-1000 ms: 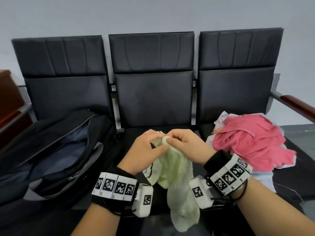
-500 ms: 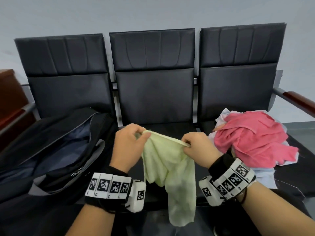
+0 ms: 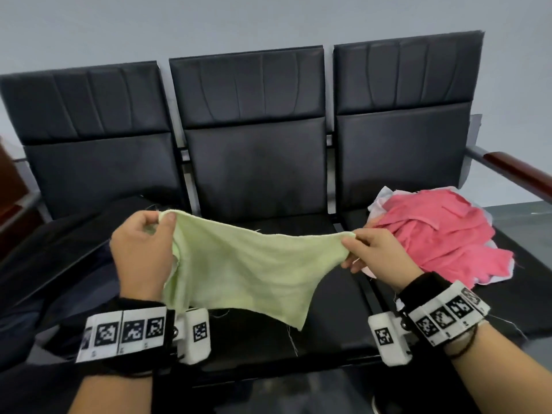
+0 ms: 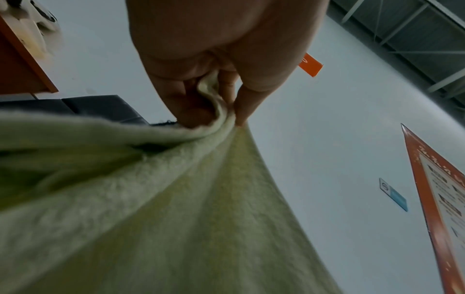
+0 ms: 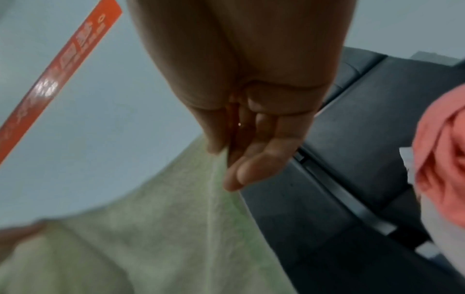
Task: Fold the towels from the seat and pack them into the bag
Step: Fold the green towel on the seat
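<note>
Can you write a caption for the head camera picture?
Both hands stretch a green towel over the black seat.

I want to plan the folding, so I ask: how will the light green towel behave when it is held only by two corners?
The green towel is probably floppy: between the left hand and right hand its top edge sags and its lower edge hangs unevenly. It seems light, since fingertip pinches carry it. Its nap looks fuzzy, so slipping is unlikely.
</note>
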Available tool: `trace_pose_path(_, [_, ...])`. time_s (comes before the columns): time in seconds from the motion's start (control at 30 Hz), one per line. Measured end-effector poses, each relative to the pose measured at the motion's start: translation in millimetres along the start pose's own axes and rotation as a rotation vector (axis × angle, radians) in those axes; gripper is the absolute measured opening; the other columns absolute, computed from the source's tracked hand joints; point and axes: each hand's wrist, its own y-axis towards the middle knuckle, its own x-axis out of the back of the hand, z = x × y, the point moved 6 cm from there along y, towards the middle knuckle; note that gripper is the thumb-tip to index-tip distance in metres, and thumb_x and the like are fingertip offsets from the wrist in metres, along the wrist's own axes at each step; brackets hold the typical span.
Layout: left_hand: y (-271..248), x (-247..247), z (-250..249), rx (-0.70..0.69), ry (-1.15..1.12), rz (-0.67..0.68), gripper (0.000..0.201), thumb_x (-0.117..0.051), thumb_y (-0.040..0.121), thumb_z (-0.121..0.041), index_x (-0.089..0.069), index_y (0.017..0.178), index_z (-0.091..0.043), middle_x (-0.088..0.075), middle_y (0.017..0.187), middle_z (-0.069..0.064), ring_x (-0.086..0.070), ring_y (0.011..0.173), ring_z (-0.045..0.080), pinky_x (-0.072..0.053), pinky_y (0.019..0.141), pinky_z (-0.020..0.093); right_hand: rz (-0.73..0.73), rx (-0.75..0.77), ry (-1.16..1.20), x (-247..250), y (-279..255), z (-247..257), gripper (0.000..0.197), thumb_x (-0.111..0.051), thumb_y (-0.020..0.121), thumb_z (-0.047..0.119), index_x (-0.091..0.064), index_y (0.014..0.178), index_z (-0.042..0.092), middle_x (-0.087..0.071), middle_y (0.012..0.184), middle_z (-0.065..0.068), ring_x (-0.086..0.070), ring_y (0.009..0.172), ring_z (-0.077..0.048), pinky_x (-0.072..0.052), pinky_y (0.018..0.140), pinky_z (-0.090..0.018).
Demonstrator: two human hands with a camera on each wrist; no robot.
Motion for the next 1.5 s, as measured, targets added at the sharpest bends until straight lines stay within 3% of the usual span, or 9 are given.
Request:
trace_pose_path(0.17, [-4.6, -32.6, -16.0, -0.050, -0.004, 0.087, 0.019, -0.068, 0.085, -0.035, -0.068, 0.079, -0.018, -0.066, 0.073, -0.006, -0.062, 0.073, 0.019, -0.051, 0.073, 0.038, -0.028, 0.125, 0.351, -4.9, 1.7, 32.3, 0.018, -0.056, 0.098, 0.010, -0.074, 0.097, 0.013, -0.065, 0.067, -0.010, -0.056, 0.053, -0.013, -0.040, 0.043, -0.022])
trace_pose_path(0.3, [-18.9, -73.0, -1.8, 0.024, 0.090, 0.412, 0.017, -0.066, 0.090, -0.023, -0.067, 0.073, -0.025, -0.067, 0.073, -0.006, -0.061, 0.071, 0.014, -0.045, 0.067, 0.030, -0.007, 0.030, 0.557, -19.0, 4.1, 32.5, 0.028, -0.050, 0.094, -0.003, -0.069, 0.107, 0.013, -0.064, 0.071, -0.019, -0.057, 0.052, -0.023, -0.037, 0.043, -0.025])
trace_pose_path(0.4, [-38.0, -80.0, 12.5, 0.041, 0.043, 0.556, 0.031, -0.053, 0.092, -0.005, -0.069, 0.080, -0.029, -0.067, 0.074, 0.001, -0.057, 0.066, 0.008, -0.045, 0.064, 0.025, 0.094, -0.025, 0.539, -39.8, -2.5, 28.0, 0.023, -0.048, 0.095, -0.004, -0.068, 0.095, 0.006, -0.070, 0.077, -0.018, -0.067, 0.061, -0.029, -0.043, 0.047, -0.027])
trace_pose_path(0.53, [-57.7, -84.7, 9.7, -0.020, 0.033, 0.708, 0.030, -0.055, 0.093, -0.010, -0.063, 0.101, -0.038, -0.067, 0.089, -0.005, -0.059, 0.072, 0.011, -0.047, 0.068, 0.023, 0.370, -0.006, 0.492, -71.8, -9.7, 33.3, 0.028, -0.048, 0.090, 0.003, -0.066, 0.111, 0.008, -0.074, 0.098, -0.019, -0.072, 0.090, -0.033, -0.053, 0.059, -0.030])
trace_pose_path(0.63, [-63.7, -85.0, -2.1, -0.031, -0.023, 0.692, 0.028, -0.063, 0.091, -0.010, -0.060, 0.106, -0.033, -0.068, 0.086, -0.007, -0.062, 0.079, 0.015, -0.047, 0.070, 0.014, 0.440, 0.081, 0.334, -89.8, -11.5, 46.0, 0.022, -0.048, 0.099, 0.005, -0.066, 0.107, 0.015, -0.076, 0.095, -0.013, -0.073, 0.087, -0.031, -0.049, 0.059, -0.031])
trace_pose_path(0.77, [-69.8, -84.4, -18.8, -0.063, -0.074, 0.688, 0.025, -0.073, 0.085, -0.007, -0.064, 0.097, -0.027, -0.071, 0.079, -0.002, -0.065, 0.072, 0.017, -0.050, 0.068, 0.019, 0.320, 0.307, 0.075, -95.5, -10.6, 67.2, 0.012, -0.064, 0.093, 0.015, -0.075, 0.093, 0.022, -0.073, 0.082, -0.001, -0.069, 0.074, -0.014, -0.051, 0.064, -0.026])
trace_pose_path(0.9, [-75.0, -80.6, -28.1, -0.096, -0.115, 0.668, 0.014, -0.076, 0.085, -0.010, -0.074, 0.084, -0.024, -0.068, 0.071, -0.016, -0.058, 0.060, -0.002, -0.043, 0.054, 0.010, 0.209, 0.487, -0.087, -95.8, -13.9, 87.8, 0.005, -0.076, 0.085, 0.021, -0.077, 0.087, 0.025, -0.061, 0.092, 0.010, -0.059, 0.082, -0.007, -0.044, 0.072, -0.015])
trace_pose_path(1.07, [-78.4, -76.9, -30.9, 0.021, -0.247, 0.650, 0.010, -0.079, 0.083, -0.011, -0.074, 0.083, -0.020, -0.074, 0.077, 0.003, -0.067, 0.066, 0.011, -0.055, 0.059, 0.021, 0.193, 0.442, 0.000, -102.2, -15.3, 88.2, 0.009, -0.076, 0.084, 0.025, -0.068, 0.080, 0.024, -0.069, 0.084, 0.008, -0.066, 0.080, -0.013, -0.055, 0.073, -0.033])
trace_pose_path(1.5, [-88.7, -71.7, -42.8, -0.072, -0.247, 0.918, 0.032, -0.071, 0.076, -0.005, -0.077, 0.099, -0.027, -0.076, 0.092, 0.002, -0.073, 0.086, 0.018, -0.060, 0.079, 0.030, 0.029, 0.399, -0.048, -103.6, -10.8, 79.4, 0.019, -0.079, 0.077, 0.037, -0.063, 0.075, 0.028, -0.064, 0.070, 0.007, -0.056, 0.063, -0.008, -0.048, 0.059, -0.024])
